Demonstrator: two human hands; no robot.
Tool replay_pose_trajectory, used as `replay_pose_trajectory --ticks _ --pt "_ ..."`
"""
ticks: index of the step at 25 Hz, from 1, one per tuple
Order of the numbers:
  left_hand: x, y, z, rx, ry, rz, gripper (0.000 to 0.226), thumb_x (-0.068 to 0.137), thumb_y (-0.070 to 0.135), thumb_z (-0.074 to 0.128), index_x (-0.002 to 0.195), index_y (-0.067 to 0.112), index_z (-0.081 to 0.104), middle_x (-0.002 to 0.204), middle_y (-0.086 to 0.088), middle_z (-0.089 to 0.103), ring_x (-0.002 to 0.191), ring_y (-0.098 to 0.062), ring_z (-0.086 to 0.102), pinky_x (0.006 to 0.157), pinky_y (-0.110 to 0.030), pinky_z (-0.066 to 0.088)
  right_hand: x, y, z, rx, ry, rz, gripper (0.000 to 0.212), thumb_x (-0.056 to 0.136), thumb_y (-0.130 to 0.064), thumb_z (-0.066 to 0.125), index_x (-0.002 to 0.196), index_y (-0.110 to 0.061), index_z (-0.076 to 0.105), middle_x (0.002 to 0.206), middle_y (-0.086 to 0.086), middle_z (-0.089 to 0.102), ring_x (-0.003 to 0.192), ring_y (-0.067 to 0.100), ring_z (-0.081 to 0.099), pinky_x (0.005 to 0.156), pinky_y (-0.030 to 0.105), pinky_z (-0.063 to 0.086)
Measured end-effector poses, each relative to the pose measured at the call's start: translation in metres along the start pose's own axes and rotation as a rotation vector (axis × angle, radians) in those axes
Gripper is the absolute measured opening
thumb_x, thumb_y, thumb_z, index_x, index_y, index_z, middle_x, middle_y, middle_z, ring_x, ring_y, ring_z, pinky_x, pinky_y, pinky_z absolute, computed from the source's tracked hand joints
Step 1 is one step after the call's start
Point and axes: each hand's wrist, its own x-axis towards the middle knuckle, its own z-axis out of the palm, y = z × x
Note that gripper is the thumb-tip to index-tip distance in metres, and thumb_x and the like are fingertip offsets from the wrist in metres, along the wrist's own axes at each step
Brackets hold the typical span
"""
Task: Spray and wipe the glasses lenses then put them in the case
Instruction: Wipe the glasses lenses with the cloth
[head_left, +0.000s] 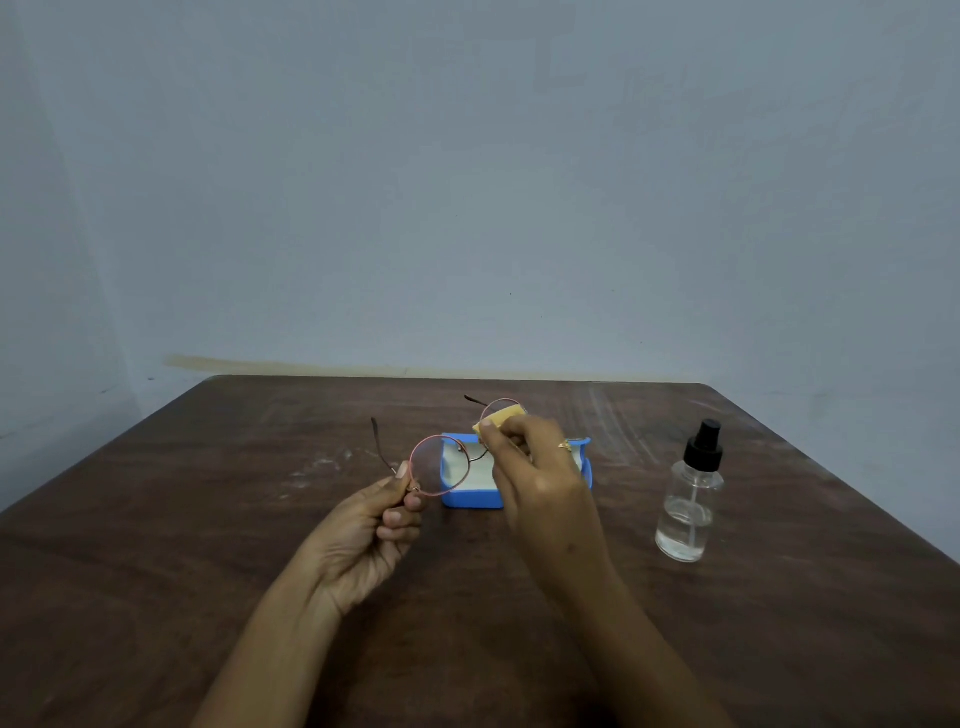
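1. Your left hand (382, 519) is nearest to you, raised above the counter (208, 519). Its thumb and curled fingers pinch the glasses (439, 465) at the outer corner of the near lens. It holds nothing else.

2. The glasses are held clear of the counter. Their long axis runs from your left hand up and away to the right. Both temples are unfolded and point away from you, toward the far left. The near lens is uncovered.

3. Your right hand (535, 478) sits just beyond the left and to its right. Its thumb and fingers are curled and pinch a folded yellow cloth (498, 418) against the far lens.

4. Judged from this grip, the far lens is being wiped. The near lens lies down and left of the cloth, along the frame axis. Your right hand is free to make that pass, because the left is needed to steady the frame.

5. The blue case (470, 499) stands open on the counter below and behind the glasses, with its pale lining up. Your right hand partly hides it.

6. The spray bottle (688, 499) stands upright well to the right of the case. Neither hand touches it.
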Motion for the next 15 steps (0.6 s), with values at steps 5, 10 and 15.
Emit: replay_pose_trajectory --ticks 5,10,15 --pt "0.003 -0.001 0.001 0.016 0.062 -0.006 0.007 0.083 0.006 0.051 0.076 0.004 0.05 0.043 -0.002 0.047 0.025 -0.003 0.034 0.024 -0.007 0.025 0.004 0.012 -0.007 -0.051 0.058 0.147 0.031 0.075 0.006 0.058 0.104 -0.001 0.067 0.091 0.011 0.064 0.081 0.019 0.062 0.068 0.024 0.055" --pt "0.0 -0.001 0.001 0.002 -0.037 0.015 0.049 0.016 0.008 0.093 0.052 0.002 0.06 0.045 -0.005 0.048 0.027 -0.003 0.036 0.024 -0.009 0.029 0.0 0.002 -0.002 0.03 -0.005 0.07 0.031 0.079 0.005 0.056 0.108 -0.003 0.065 0.098 0.005 0.059 0.084 0.015 0.058 0.073 0.023 0.049" --pt "0.003 -0.002 0.001 0.019 0.093 0.025 0.016 0.086 0.005 0.044 0.07 0.004 0.048 0.043 -0.002 0.046 0.025 -0.005 0.035 0.025 -0.006 0.026 -0.001 -0.001 0.0 0.03 -0.031 0.024 0.029 0.08 0.002 0.054 0.107 -0.001 0.066 0.094 0.009 0.064 0.082 0.018 0.062 0.071 0.023 0.051"
